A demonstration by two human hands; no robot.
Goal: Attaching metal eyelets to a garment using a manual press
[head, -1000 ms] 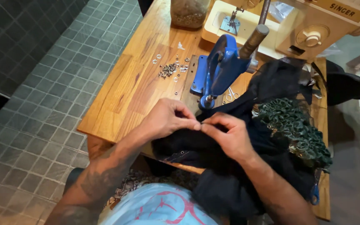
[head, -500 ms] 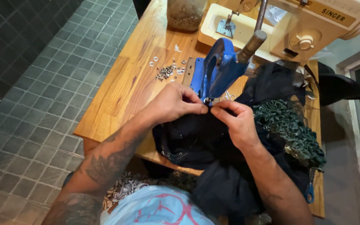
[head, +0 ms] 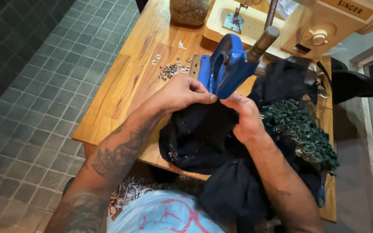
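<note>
I pinch a fold of the black garment (head: 203,138) between the fingertips of my left hand (head: 182,92) and right hand (head: 244,114), just in front of the blue hand press (head: 227,67). Left of the press, small metal eyelets (head: 169,71) lie scattered on the wooden desk (head: 121,86).

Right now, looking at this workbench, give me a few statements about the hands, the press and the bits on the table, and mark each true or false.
1. Both hands, left hand and right hand, pinch the dark fabric. True.
2. The blue hand press is red. False: blue.
3. Small metal eyelets lie on the wooden table. True.
4. The sewing machine sits on the tiled floor. False: on the table.
</note>
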